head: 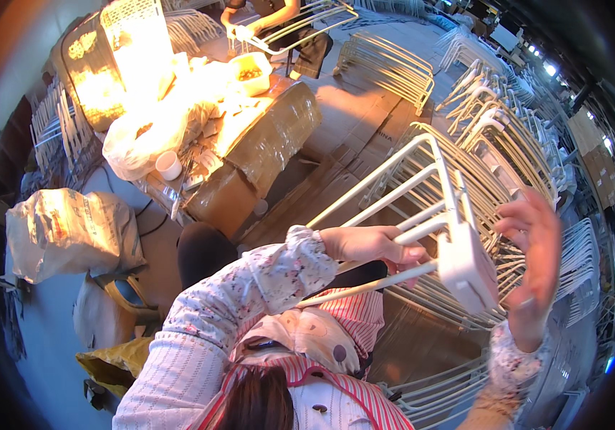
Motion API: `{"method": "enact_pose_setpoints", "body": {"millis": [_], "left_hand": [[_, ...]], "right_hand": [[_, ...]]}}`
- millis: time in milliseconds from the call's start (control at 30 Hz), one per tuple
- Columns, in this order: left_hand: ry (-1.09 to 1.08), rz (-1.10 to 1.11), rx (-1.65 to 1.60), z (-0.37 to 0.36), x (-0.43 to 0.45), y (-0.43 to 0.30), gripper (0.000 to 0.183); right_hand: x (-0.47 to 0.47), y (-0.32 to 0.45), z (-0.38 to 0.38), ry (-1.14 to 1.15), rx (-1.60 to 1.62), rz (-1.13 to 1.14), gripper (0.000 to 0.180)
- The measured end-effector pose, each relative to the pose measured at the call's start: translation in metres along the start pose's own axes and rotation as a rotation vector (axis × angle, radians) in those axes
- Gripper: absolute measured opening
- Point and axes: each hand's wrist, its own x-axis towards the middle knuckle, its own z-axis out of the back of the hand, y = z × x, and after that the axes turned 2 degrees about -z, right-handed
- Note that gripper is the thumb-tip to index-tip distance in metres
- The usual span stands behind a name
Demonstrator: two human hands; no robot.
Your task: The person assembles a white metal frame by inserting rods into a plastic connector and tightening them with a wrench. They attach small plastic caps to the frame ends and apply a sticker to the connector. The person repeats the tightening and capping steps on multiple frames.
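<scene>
My left hand (374, 246) grips the tubes of a white tubular metal frame (390, 199), which slants up across my lap. A white plastic block (466, 269) sits at the frame's right end, near that hand. My right hand (535, 258) is raised just right of the block, its fingers apart and slightly blurred. It holds nothing, and a gap shows between it and the block. The far ends of the lower tubes pass behind my left forearm and are hidden.
Nested metal frames (479, 166) are stacked close on the right. A cardboard-covered worktable (272, 145) stands ahead, with a white cup (168, 165) and a tub of small parts (250, 73). Beyond it, a co-worker (264, 24) handles another frame. A large sack (71, 234) stands left.
</scene>
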Motion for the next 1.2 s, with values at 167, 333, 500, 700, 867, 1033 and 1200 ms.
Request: {"method": "enact_pose_setpoints", "body": {"millis": [167, 333, 500, 700, 867, 1033, 1200], "left_hand": [[-0.099, -0.256, -0.283, 0.051, -0.003, -0.031, 0.05], [-0.125, -0.397, -0.023, 0.063, 0.017, -0.102, 0.045], [-0.344, -0.256, 0.278, 0.051, 0.007, -0.166, 0.052], [-0.787, -0.619, 0.824, 0.035, -0.059, -0.177, 0.05], [-1.433, -0.244, -0.013, 0.061, -0.25, -0.04, 0.048], [-0.924, -0.262, -0.862, 0.029, -0.17, 0.104, 0.079], [-0.99, -0.568, -0.725, 0.013, -0.179, 0.033, 0.076]], "right_hand": [[-0.085, -0.12, -0.05, 0.033, 0.387, -0.337, 0.071], [-0.074, -0.148, -0.215, 0.264, 1.112, -0.483, 0.076], [-0.003, -0.137, -0.264, 0.003, 1.079, -0.364, 0.035], [0.085, -0.116, -0.185, -0.095, 0.903, -0.137, 0.019], [0.138, -0.109, -0.078, 0.138, 1.289, 0.098, 0.025], [0.15, -0.095, 0.032, 0.116, 1.352, 0.225, 0.028], [0.145, -0.069, 0.019, 0.334, 1.595, -0.082, 0.013]]}}
